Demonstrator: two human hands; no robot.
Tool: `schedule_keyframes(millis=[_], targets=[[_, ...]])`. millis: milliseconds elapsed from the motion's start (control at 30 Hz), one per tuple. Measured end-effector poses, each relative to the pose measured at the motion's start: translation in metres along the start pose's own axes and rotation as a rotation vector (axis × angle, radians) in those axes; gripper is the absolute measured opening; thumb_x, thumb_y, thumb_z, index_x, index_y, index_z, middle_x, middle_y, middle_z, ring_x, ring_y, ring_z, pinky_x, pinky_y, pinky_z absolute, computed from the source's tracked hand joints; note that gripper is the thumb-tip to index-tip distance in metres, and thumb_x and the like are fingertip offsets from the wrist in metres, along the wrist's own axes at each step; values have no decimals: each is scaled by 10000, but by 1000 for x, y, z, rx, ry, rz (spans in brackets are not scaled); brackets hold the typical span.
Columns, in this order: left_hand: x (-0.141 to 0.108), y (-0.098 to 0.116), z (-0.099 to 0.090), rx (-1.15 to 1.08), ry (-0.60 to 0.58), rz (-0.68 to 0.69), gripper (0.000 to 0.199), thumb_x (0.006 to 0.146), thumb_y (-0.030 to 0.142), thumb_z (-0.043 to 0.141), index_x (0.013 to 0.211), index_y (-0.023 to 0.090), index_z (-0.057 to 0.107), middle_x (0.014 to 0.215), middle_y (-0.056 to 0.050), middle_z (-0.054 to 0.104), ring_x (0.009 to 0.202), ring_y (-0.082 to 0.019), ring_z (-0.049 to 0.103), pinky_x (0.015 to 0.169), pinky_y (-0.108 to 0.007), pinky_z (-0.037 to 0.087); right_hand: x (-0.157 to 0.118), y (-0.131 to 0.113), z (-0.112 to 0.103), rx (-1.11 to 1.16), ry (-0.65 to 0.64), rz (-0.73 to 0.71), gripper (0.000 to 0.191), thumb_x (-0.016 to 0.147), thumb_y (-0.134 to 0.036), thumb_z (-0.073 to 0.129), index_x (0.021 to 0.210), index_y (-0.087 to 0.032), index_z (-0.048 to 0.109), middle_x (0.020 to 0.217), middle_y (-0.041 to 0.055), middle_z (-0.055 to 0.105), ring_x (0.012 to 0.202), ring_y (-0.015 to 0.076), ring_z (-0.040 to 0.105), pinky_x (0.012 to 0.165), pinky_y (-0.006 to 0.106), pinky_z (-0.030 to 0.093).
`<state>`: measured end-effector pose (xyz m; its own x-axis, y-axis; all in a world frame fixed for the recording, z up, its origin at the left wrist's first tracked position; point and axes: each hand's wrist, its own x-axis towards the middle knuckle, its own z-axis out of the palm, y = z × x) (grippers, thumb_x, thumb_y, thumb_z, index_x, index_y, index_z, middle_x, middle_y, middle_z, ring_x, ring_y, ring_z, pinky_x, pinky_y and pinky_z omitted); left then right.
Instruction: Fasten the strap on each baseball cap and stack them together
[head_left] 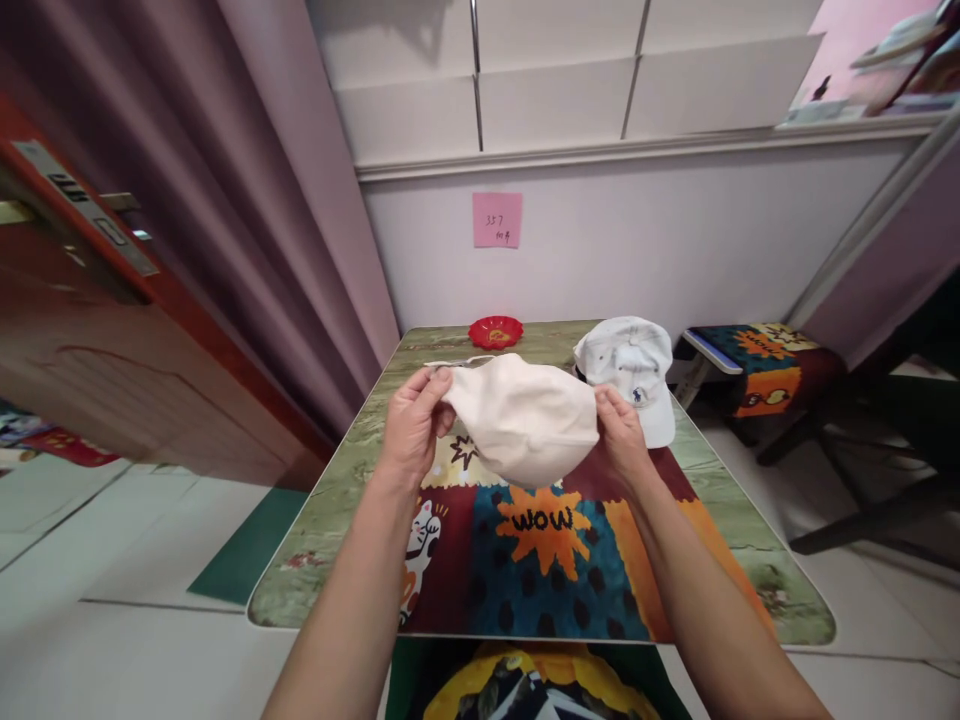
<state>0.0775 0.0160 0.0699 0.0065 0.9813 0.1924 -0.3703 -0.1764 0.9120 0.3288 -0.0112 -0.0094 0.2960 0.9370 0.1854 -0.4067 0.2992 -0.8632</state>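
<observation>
A cream cloth cap (529,420) is stretched between my two hands above the table. My left hand (418,420) pinches its left end, near a thin strap. At its right end, the fingers of my right hand (621,425) are closed on the fabric. A white cap (630,370) with a small dark blue logo rests on the table just beyond my right hand, its brim toward me. Behind the cream cap, a red scalloped dish (496,332) sits near the table's far edge.
The green wood-patterned table (315,550) bears a colourful "WOW" mat (544,570). A pink note (497,220) is on the wall behind. A purple curtain and door stand left; a smaller covered table (772,360) and dark chair are right.
</observation>
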Motion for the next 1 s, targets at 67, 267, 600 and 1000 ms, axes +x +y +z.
schedule_keyframes(millis=[67, 267, 600, 1000], targets=[[7, -4, 1, 8, -33, -3, 330, 775, 446, 817, 721, 151, 679, 559, 41, 595, 396, -36, 428, 361, -170, 284, 7, -6, 1, 82, 67, 20, 304, 779, -510, 768, 850, -229, 675, 722, -11, 665, 672, 162, 630, 643, 278, 556], [12, -28, 28, -288, -179, -192, 539, 809, 628, 720, 1028, 137, 753, 1001, -106, 786, 969, -227, 734, 822, -299, 587, 25, 5, 5, 253, 293, 202, 216, 675, -271, 806, 859, -196, 722, 812, 12, 772, 764, 193, 707, 708, 305, 605], [8, -56, 27, -549, -138, -642, 405, 923, 366, 629, 1244, 130, 703, 1083, -101, 790, 1152, -303, 702, 1109, -420, 478, 13, 5, -10, 500, -150, 495, 403, 802, -553, 743, 1029, -221, 752, 1020, 49, 806, 1111, 284, 714, 974, 449, 577], [6, -66, 19, -659, -127, -400, 832, 819, 823, 436, 1363, 223, 625, 1357, -128, 674, 1377, -372, 519, 1146, -533, 377, 19, 6, 29, 569, -151, 306, 490, 923, -613, 526, 1217, -265, 705, 1378, 59, 669, 1456, 246, 437, 1229, 523, 291]])
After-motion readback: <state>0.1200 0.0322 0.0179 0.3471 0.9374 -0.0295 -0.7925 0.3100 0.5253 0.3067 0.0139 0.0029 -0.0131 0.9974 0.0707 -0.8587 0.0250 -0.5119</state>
